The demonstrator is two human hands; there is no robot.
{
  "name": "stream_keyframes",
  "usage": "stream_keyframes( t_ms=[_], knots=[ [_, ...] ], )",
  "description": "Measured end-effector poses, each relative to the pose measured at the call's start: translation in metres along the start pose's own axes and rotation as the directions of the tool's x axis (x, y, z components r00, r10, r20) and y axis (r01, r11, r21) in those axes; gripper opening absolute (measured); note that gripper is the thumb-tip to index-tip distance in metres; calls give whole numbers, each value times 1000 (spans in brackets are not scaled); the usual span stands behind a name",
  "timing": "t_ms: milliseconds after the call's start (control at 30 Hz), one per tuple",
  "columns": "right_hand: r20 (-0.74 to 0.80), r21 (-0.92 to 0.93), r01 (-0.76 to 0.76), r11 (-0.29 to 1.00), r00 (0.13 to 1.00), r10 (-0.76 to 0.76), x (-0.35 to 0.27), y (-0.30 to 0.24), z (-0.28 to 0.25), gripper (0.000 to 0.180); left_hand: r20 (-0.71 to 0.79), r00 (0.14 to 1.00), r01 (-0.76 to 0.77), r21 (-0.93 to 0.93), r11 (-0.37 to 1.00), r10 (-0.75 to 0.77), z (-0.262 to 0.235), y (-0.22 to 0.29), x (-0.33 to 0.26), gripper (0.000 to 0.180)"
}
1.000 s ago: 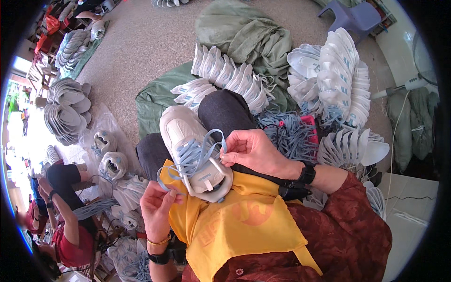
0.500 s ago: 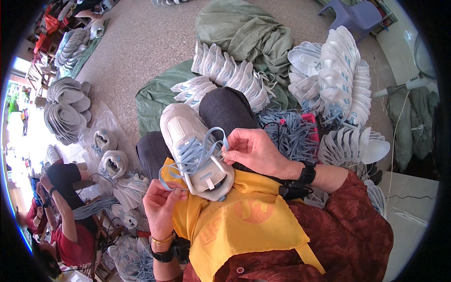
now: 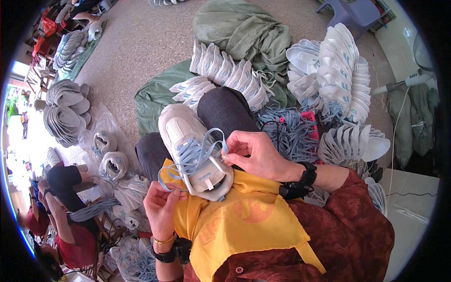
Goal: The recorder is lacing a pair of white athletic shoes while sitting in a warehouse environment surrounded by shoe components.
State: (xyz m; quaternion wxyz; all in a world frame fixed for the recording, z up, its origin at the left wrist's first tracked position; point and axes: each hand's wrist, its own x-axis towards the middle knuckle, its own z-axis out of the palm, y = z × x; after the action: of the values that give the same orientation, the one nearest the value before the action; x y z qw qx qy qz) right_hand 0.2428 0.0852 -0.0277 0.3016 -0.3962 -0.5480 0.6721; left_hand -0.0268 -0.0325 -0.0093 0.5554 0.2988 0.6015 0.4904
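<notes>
Speckled floor (image 3: 141, 47) spreads far beyond the pale shoe (image 3: 176, 124) on the lap (image 3: 152, 155). Blue lace (image 3: 190, 152) already crosses the shoe; slack loops hang untied (no bow shows). Left hand (image 3: 162, 202) pinches lace near-left; right hand (image 3: 253, 152) clamps lace by the right collar.

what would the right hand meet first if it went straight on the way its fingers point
The right hand would probably meet the shoe first, near its opening; it seems to pinch the blue lace. Depth is unclear, so it might pass just above.
</notes>
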Motion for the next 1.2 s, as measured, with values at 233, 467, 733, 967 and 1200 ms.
stream_keyframes(
  t_ms=[233, 467, 733, 967, 1200],
  knots=[
    [-34, 91, 2, 996, 999, 1, 0, 1, 3, 6, -3, 1000, 9, 6, 1000, -9, 1, -3, 0, 12],
    [-39, 123, 26, 992, 999, -22, 4, 8, 3, 6, -26, 999, 22, 40, 999, -21, 1, -3, 0, 12],
    [20, -211, 164, 964, 986, -163, 10, -8, 7, 9, -86, 996, 3, 14, 1000, -2, 5, -1, -2, 13],
    [37, -129, 34, 991, 999, -29, 9, -5, 3, 13, -112, 993, -44, -17, 999, 42, 9, -4, 1, 13],
    [13, -91, 5, 996, 1000, -4, 8, -2, 7, 5, -111, 989, -119, -166, 979, 101, 16, -9, 4, 15]
  ],
)
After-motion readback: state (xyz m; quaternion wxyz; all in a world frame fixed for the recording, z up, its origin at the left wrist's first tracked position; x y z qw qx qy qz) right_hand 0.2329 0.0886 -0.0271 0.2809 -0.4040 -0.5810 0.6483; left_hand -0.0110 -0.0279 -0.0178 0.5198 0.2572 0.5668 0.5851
